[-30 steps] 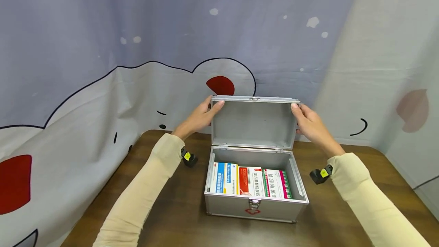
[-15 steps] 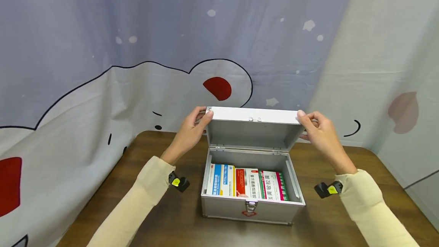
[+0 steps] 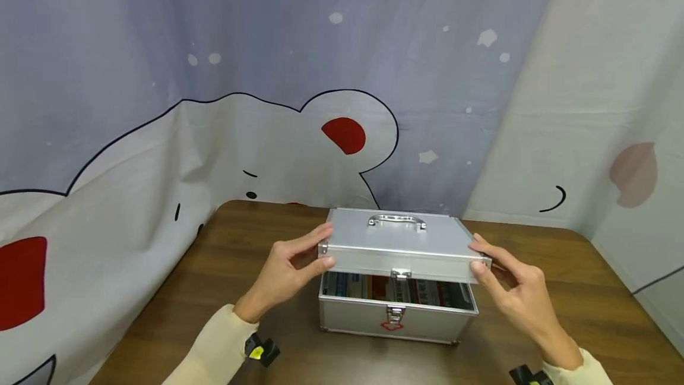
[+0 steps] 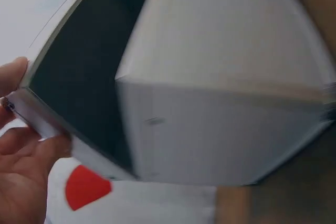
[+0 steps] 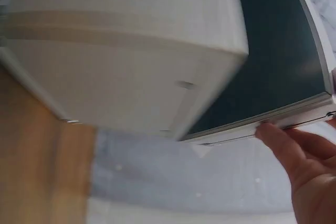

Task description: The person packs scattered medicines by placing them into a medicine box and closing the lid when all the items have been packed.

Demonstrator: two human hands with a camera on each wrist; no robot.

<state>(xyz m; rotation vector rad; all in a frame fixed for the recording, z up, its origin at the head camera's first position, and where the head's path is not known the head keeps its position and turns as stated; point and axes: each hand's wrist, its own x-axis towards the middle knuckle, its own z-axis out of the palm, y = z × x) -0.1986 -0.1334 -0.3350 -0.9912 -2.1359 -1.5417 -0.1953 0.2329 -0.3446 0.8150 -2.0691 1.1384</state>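
Note:
A silver metal first-aid box (image 3: 358,316) with a red emblem stands on the table, its hinged lid (image 3: 352,233) tilted partly down over it. My left hand (image 3: 285,269) grips the lid's left front corner between thumb and fingers. At the opposite front corner, my right hand (image 3: 521,293) holds the lid the same way. Through the remaining gap, several medicine cartons (image 3: 395,290) show in shadow. A front latch (image 3: 395,314) hangs on the body below the lid's catch (image 3: 401,274). Both wrist views show the lid's dark inside angled away from the body.
The brown wooden table (image 3: 256,224) extends around the box on all sides. Behind it hangs a printed curtain (image 3: 267,147), close to the table's back edge. A metal carrying handle (image 3: 397,220) lies on top of the lid.
The lid has swung forward and down from nearly upright, with both hands at its corners. Its top and handle now show, and the cartons are mostly covered.

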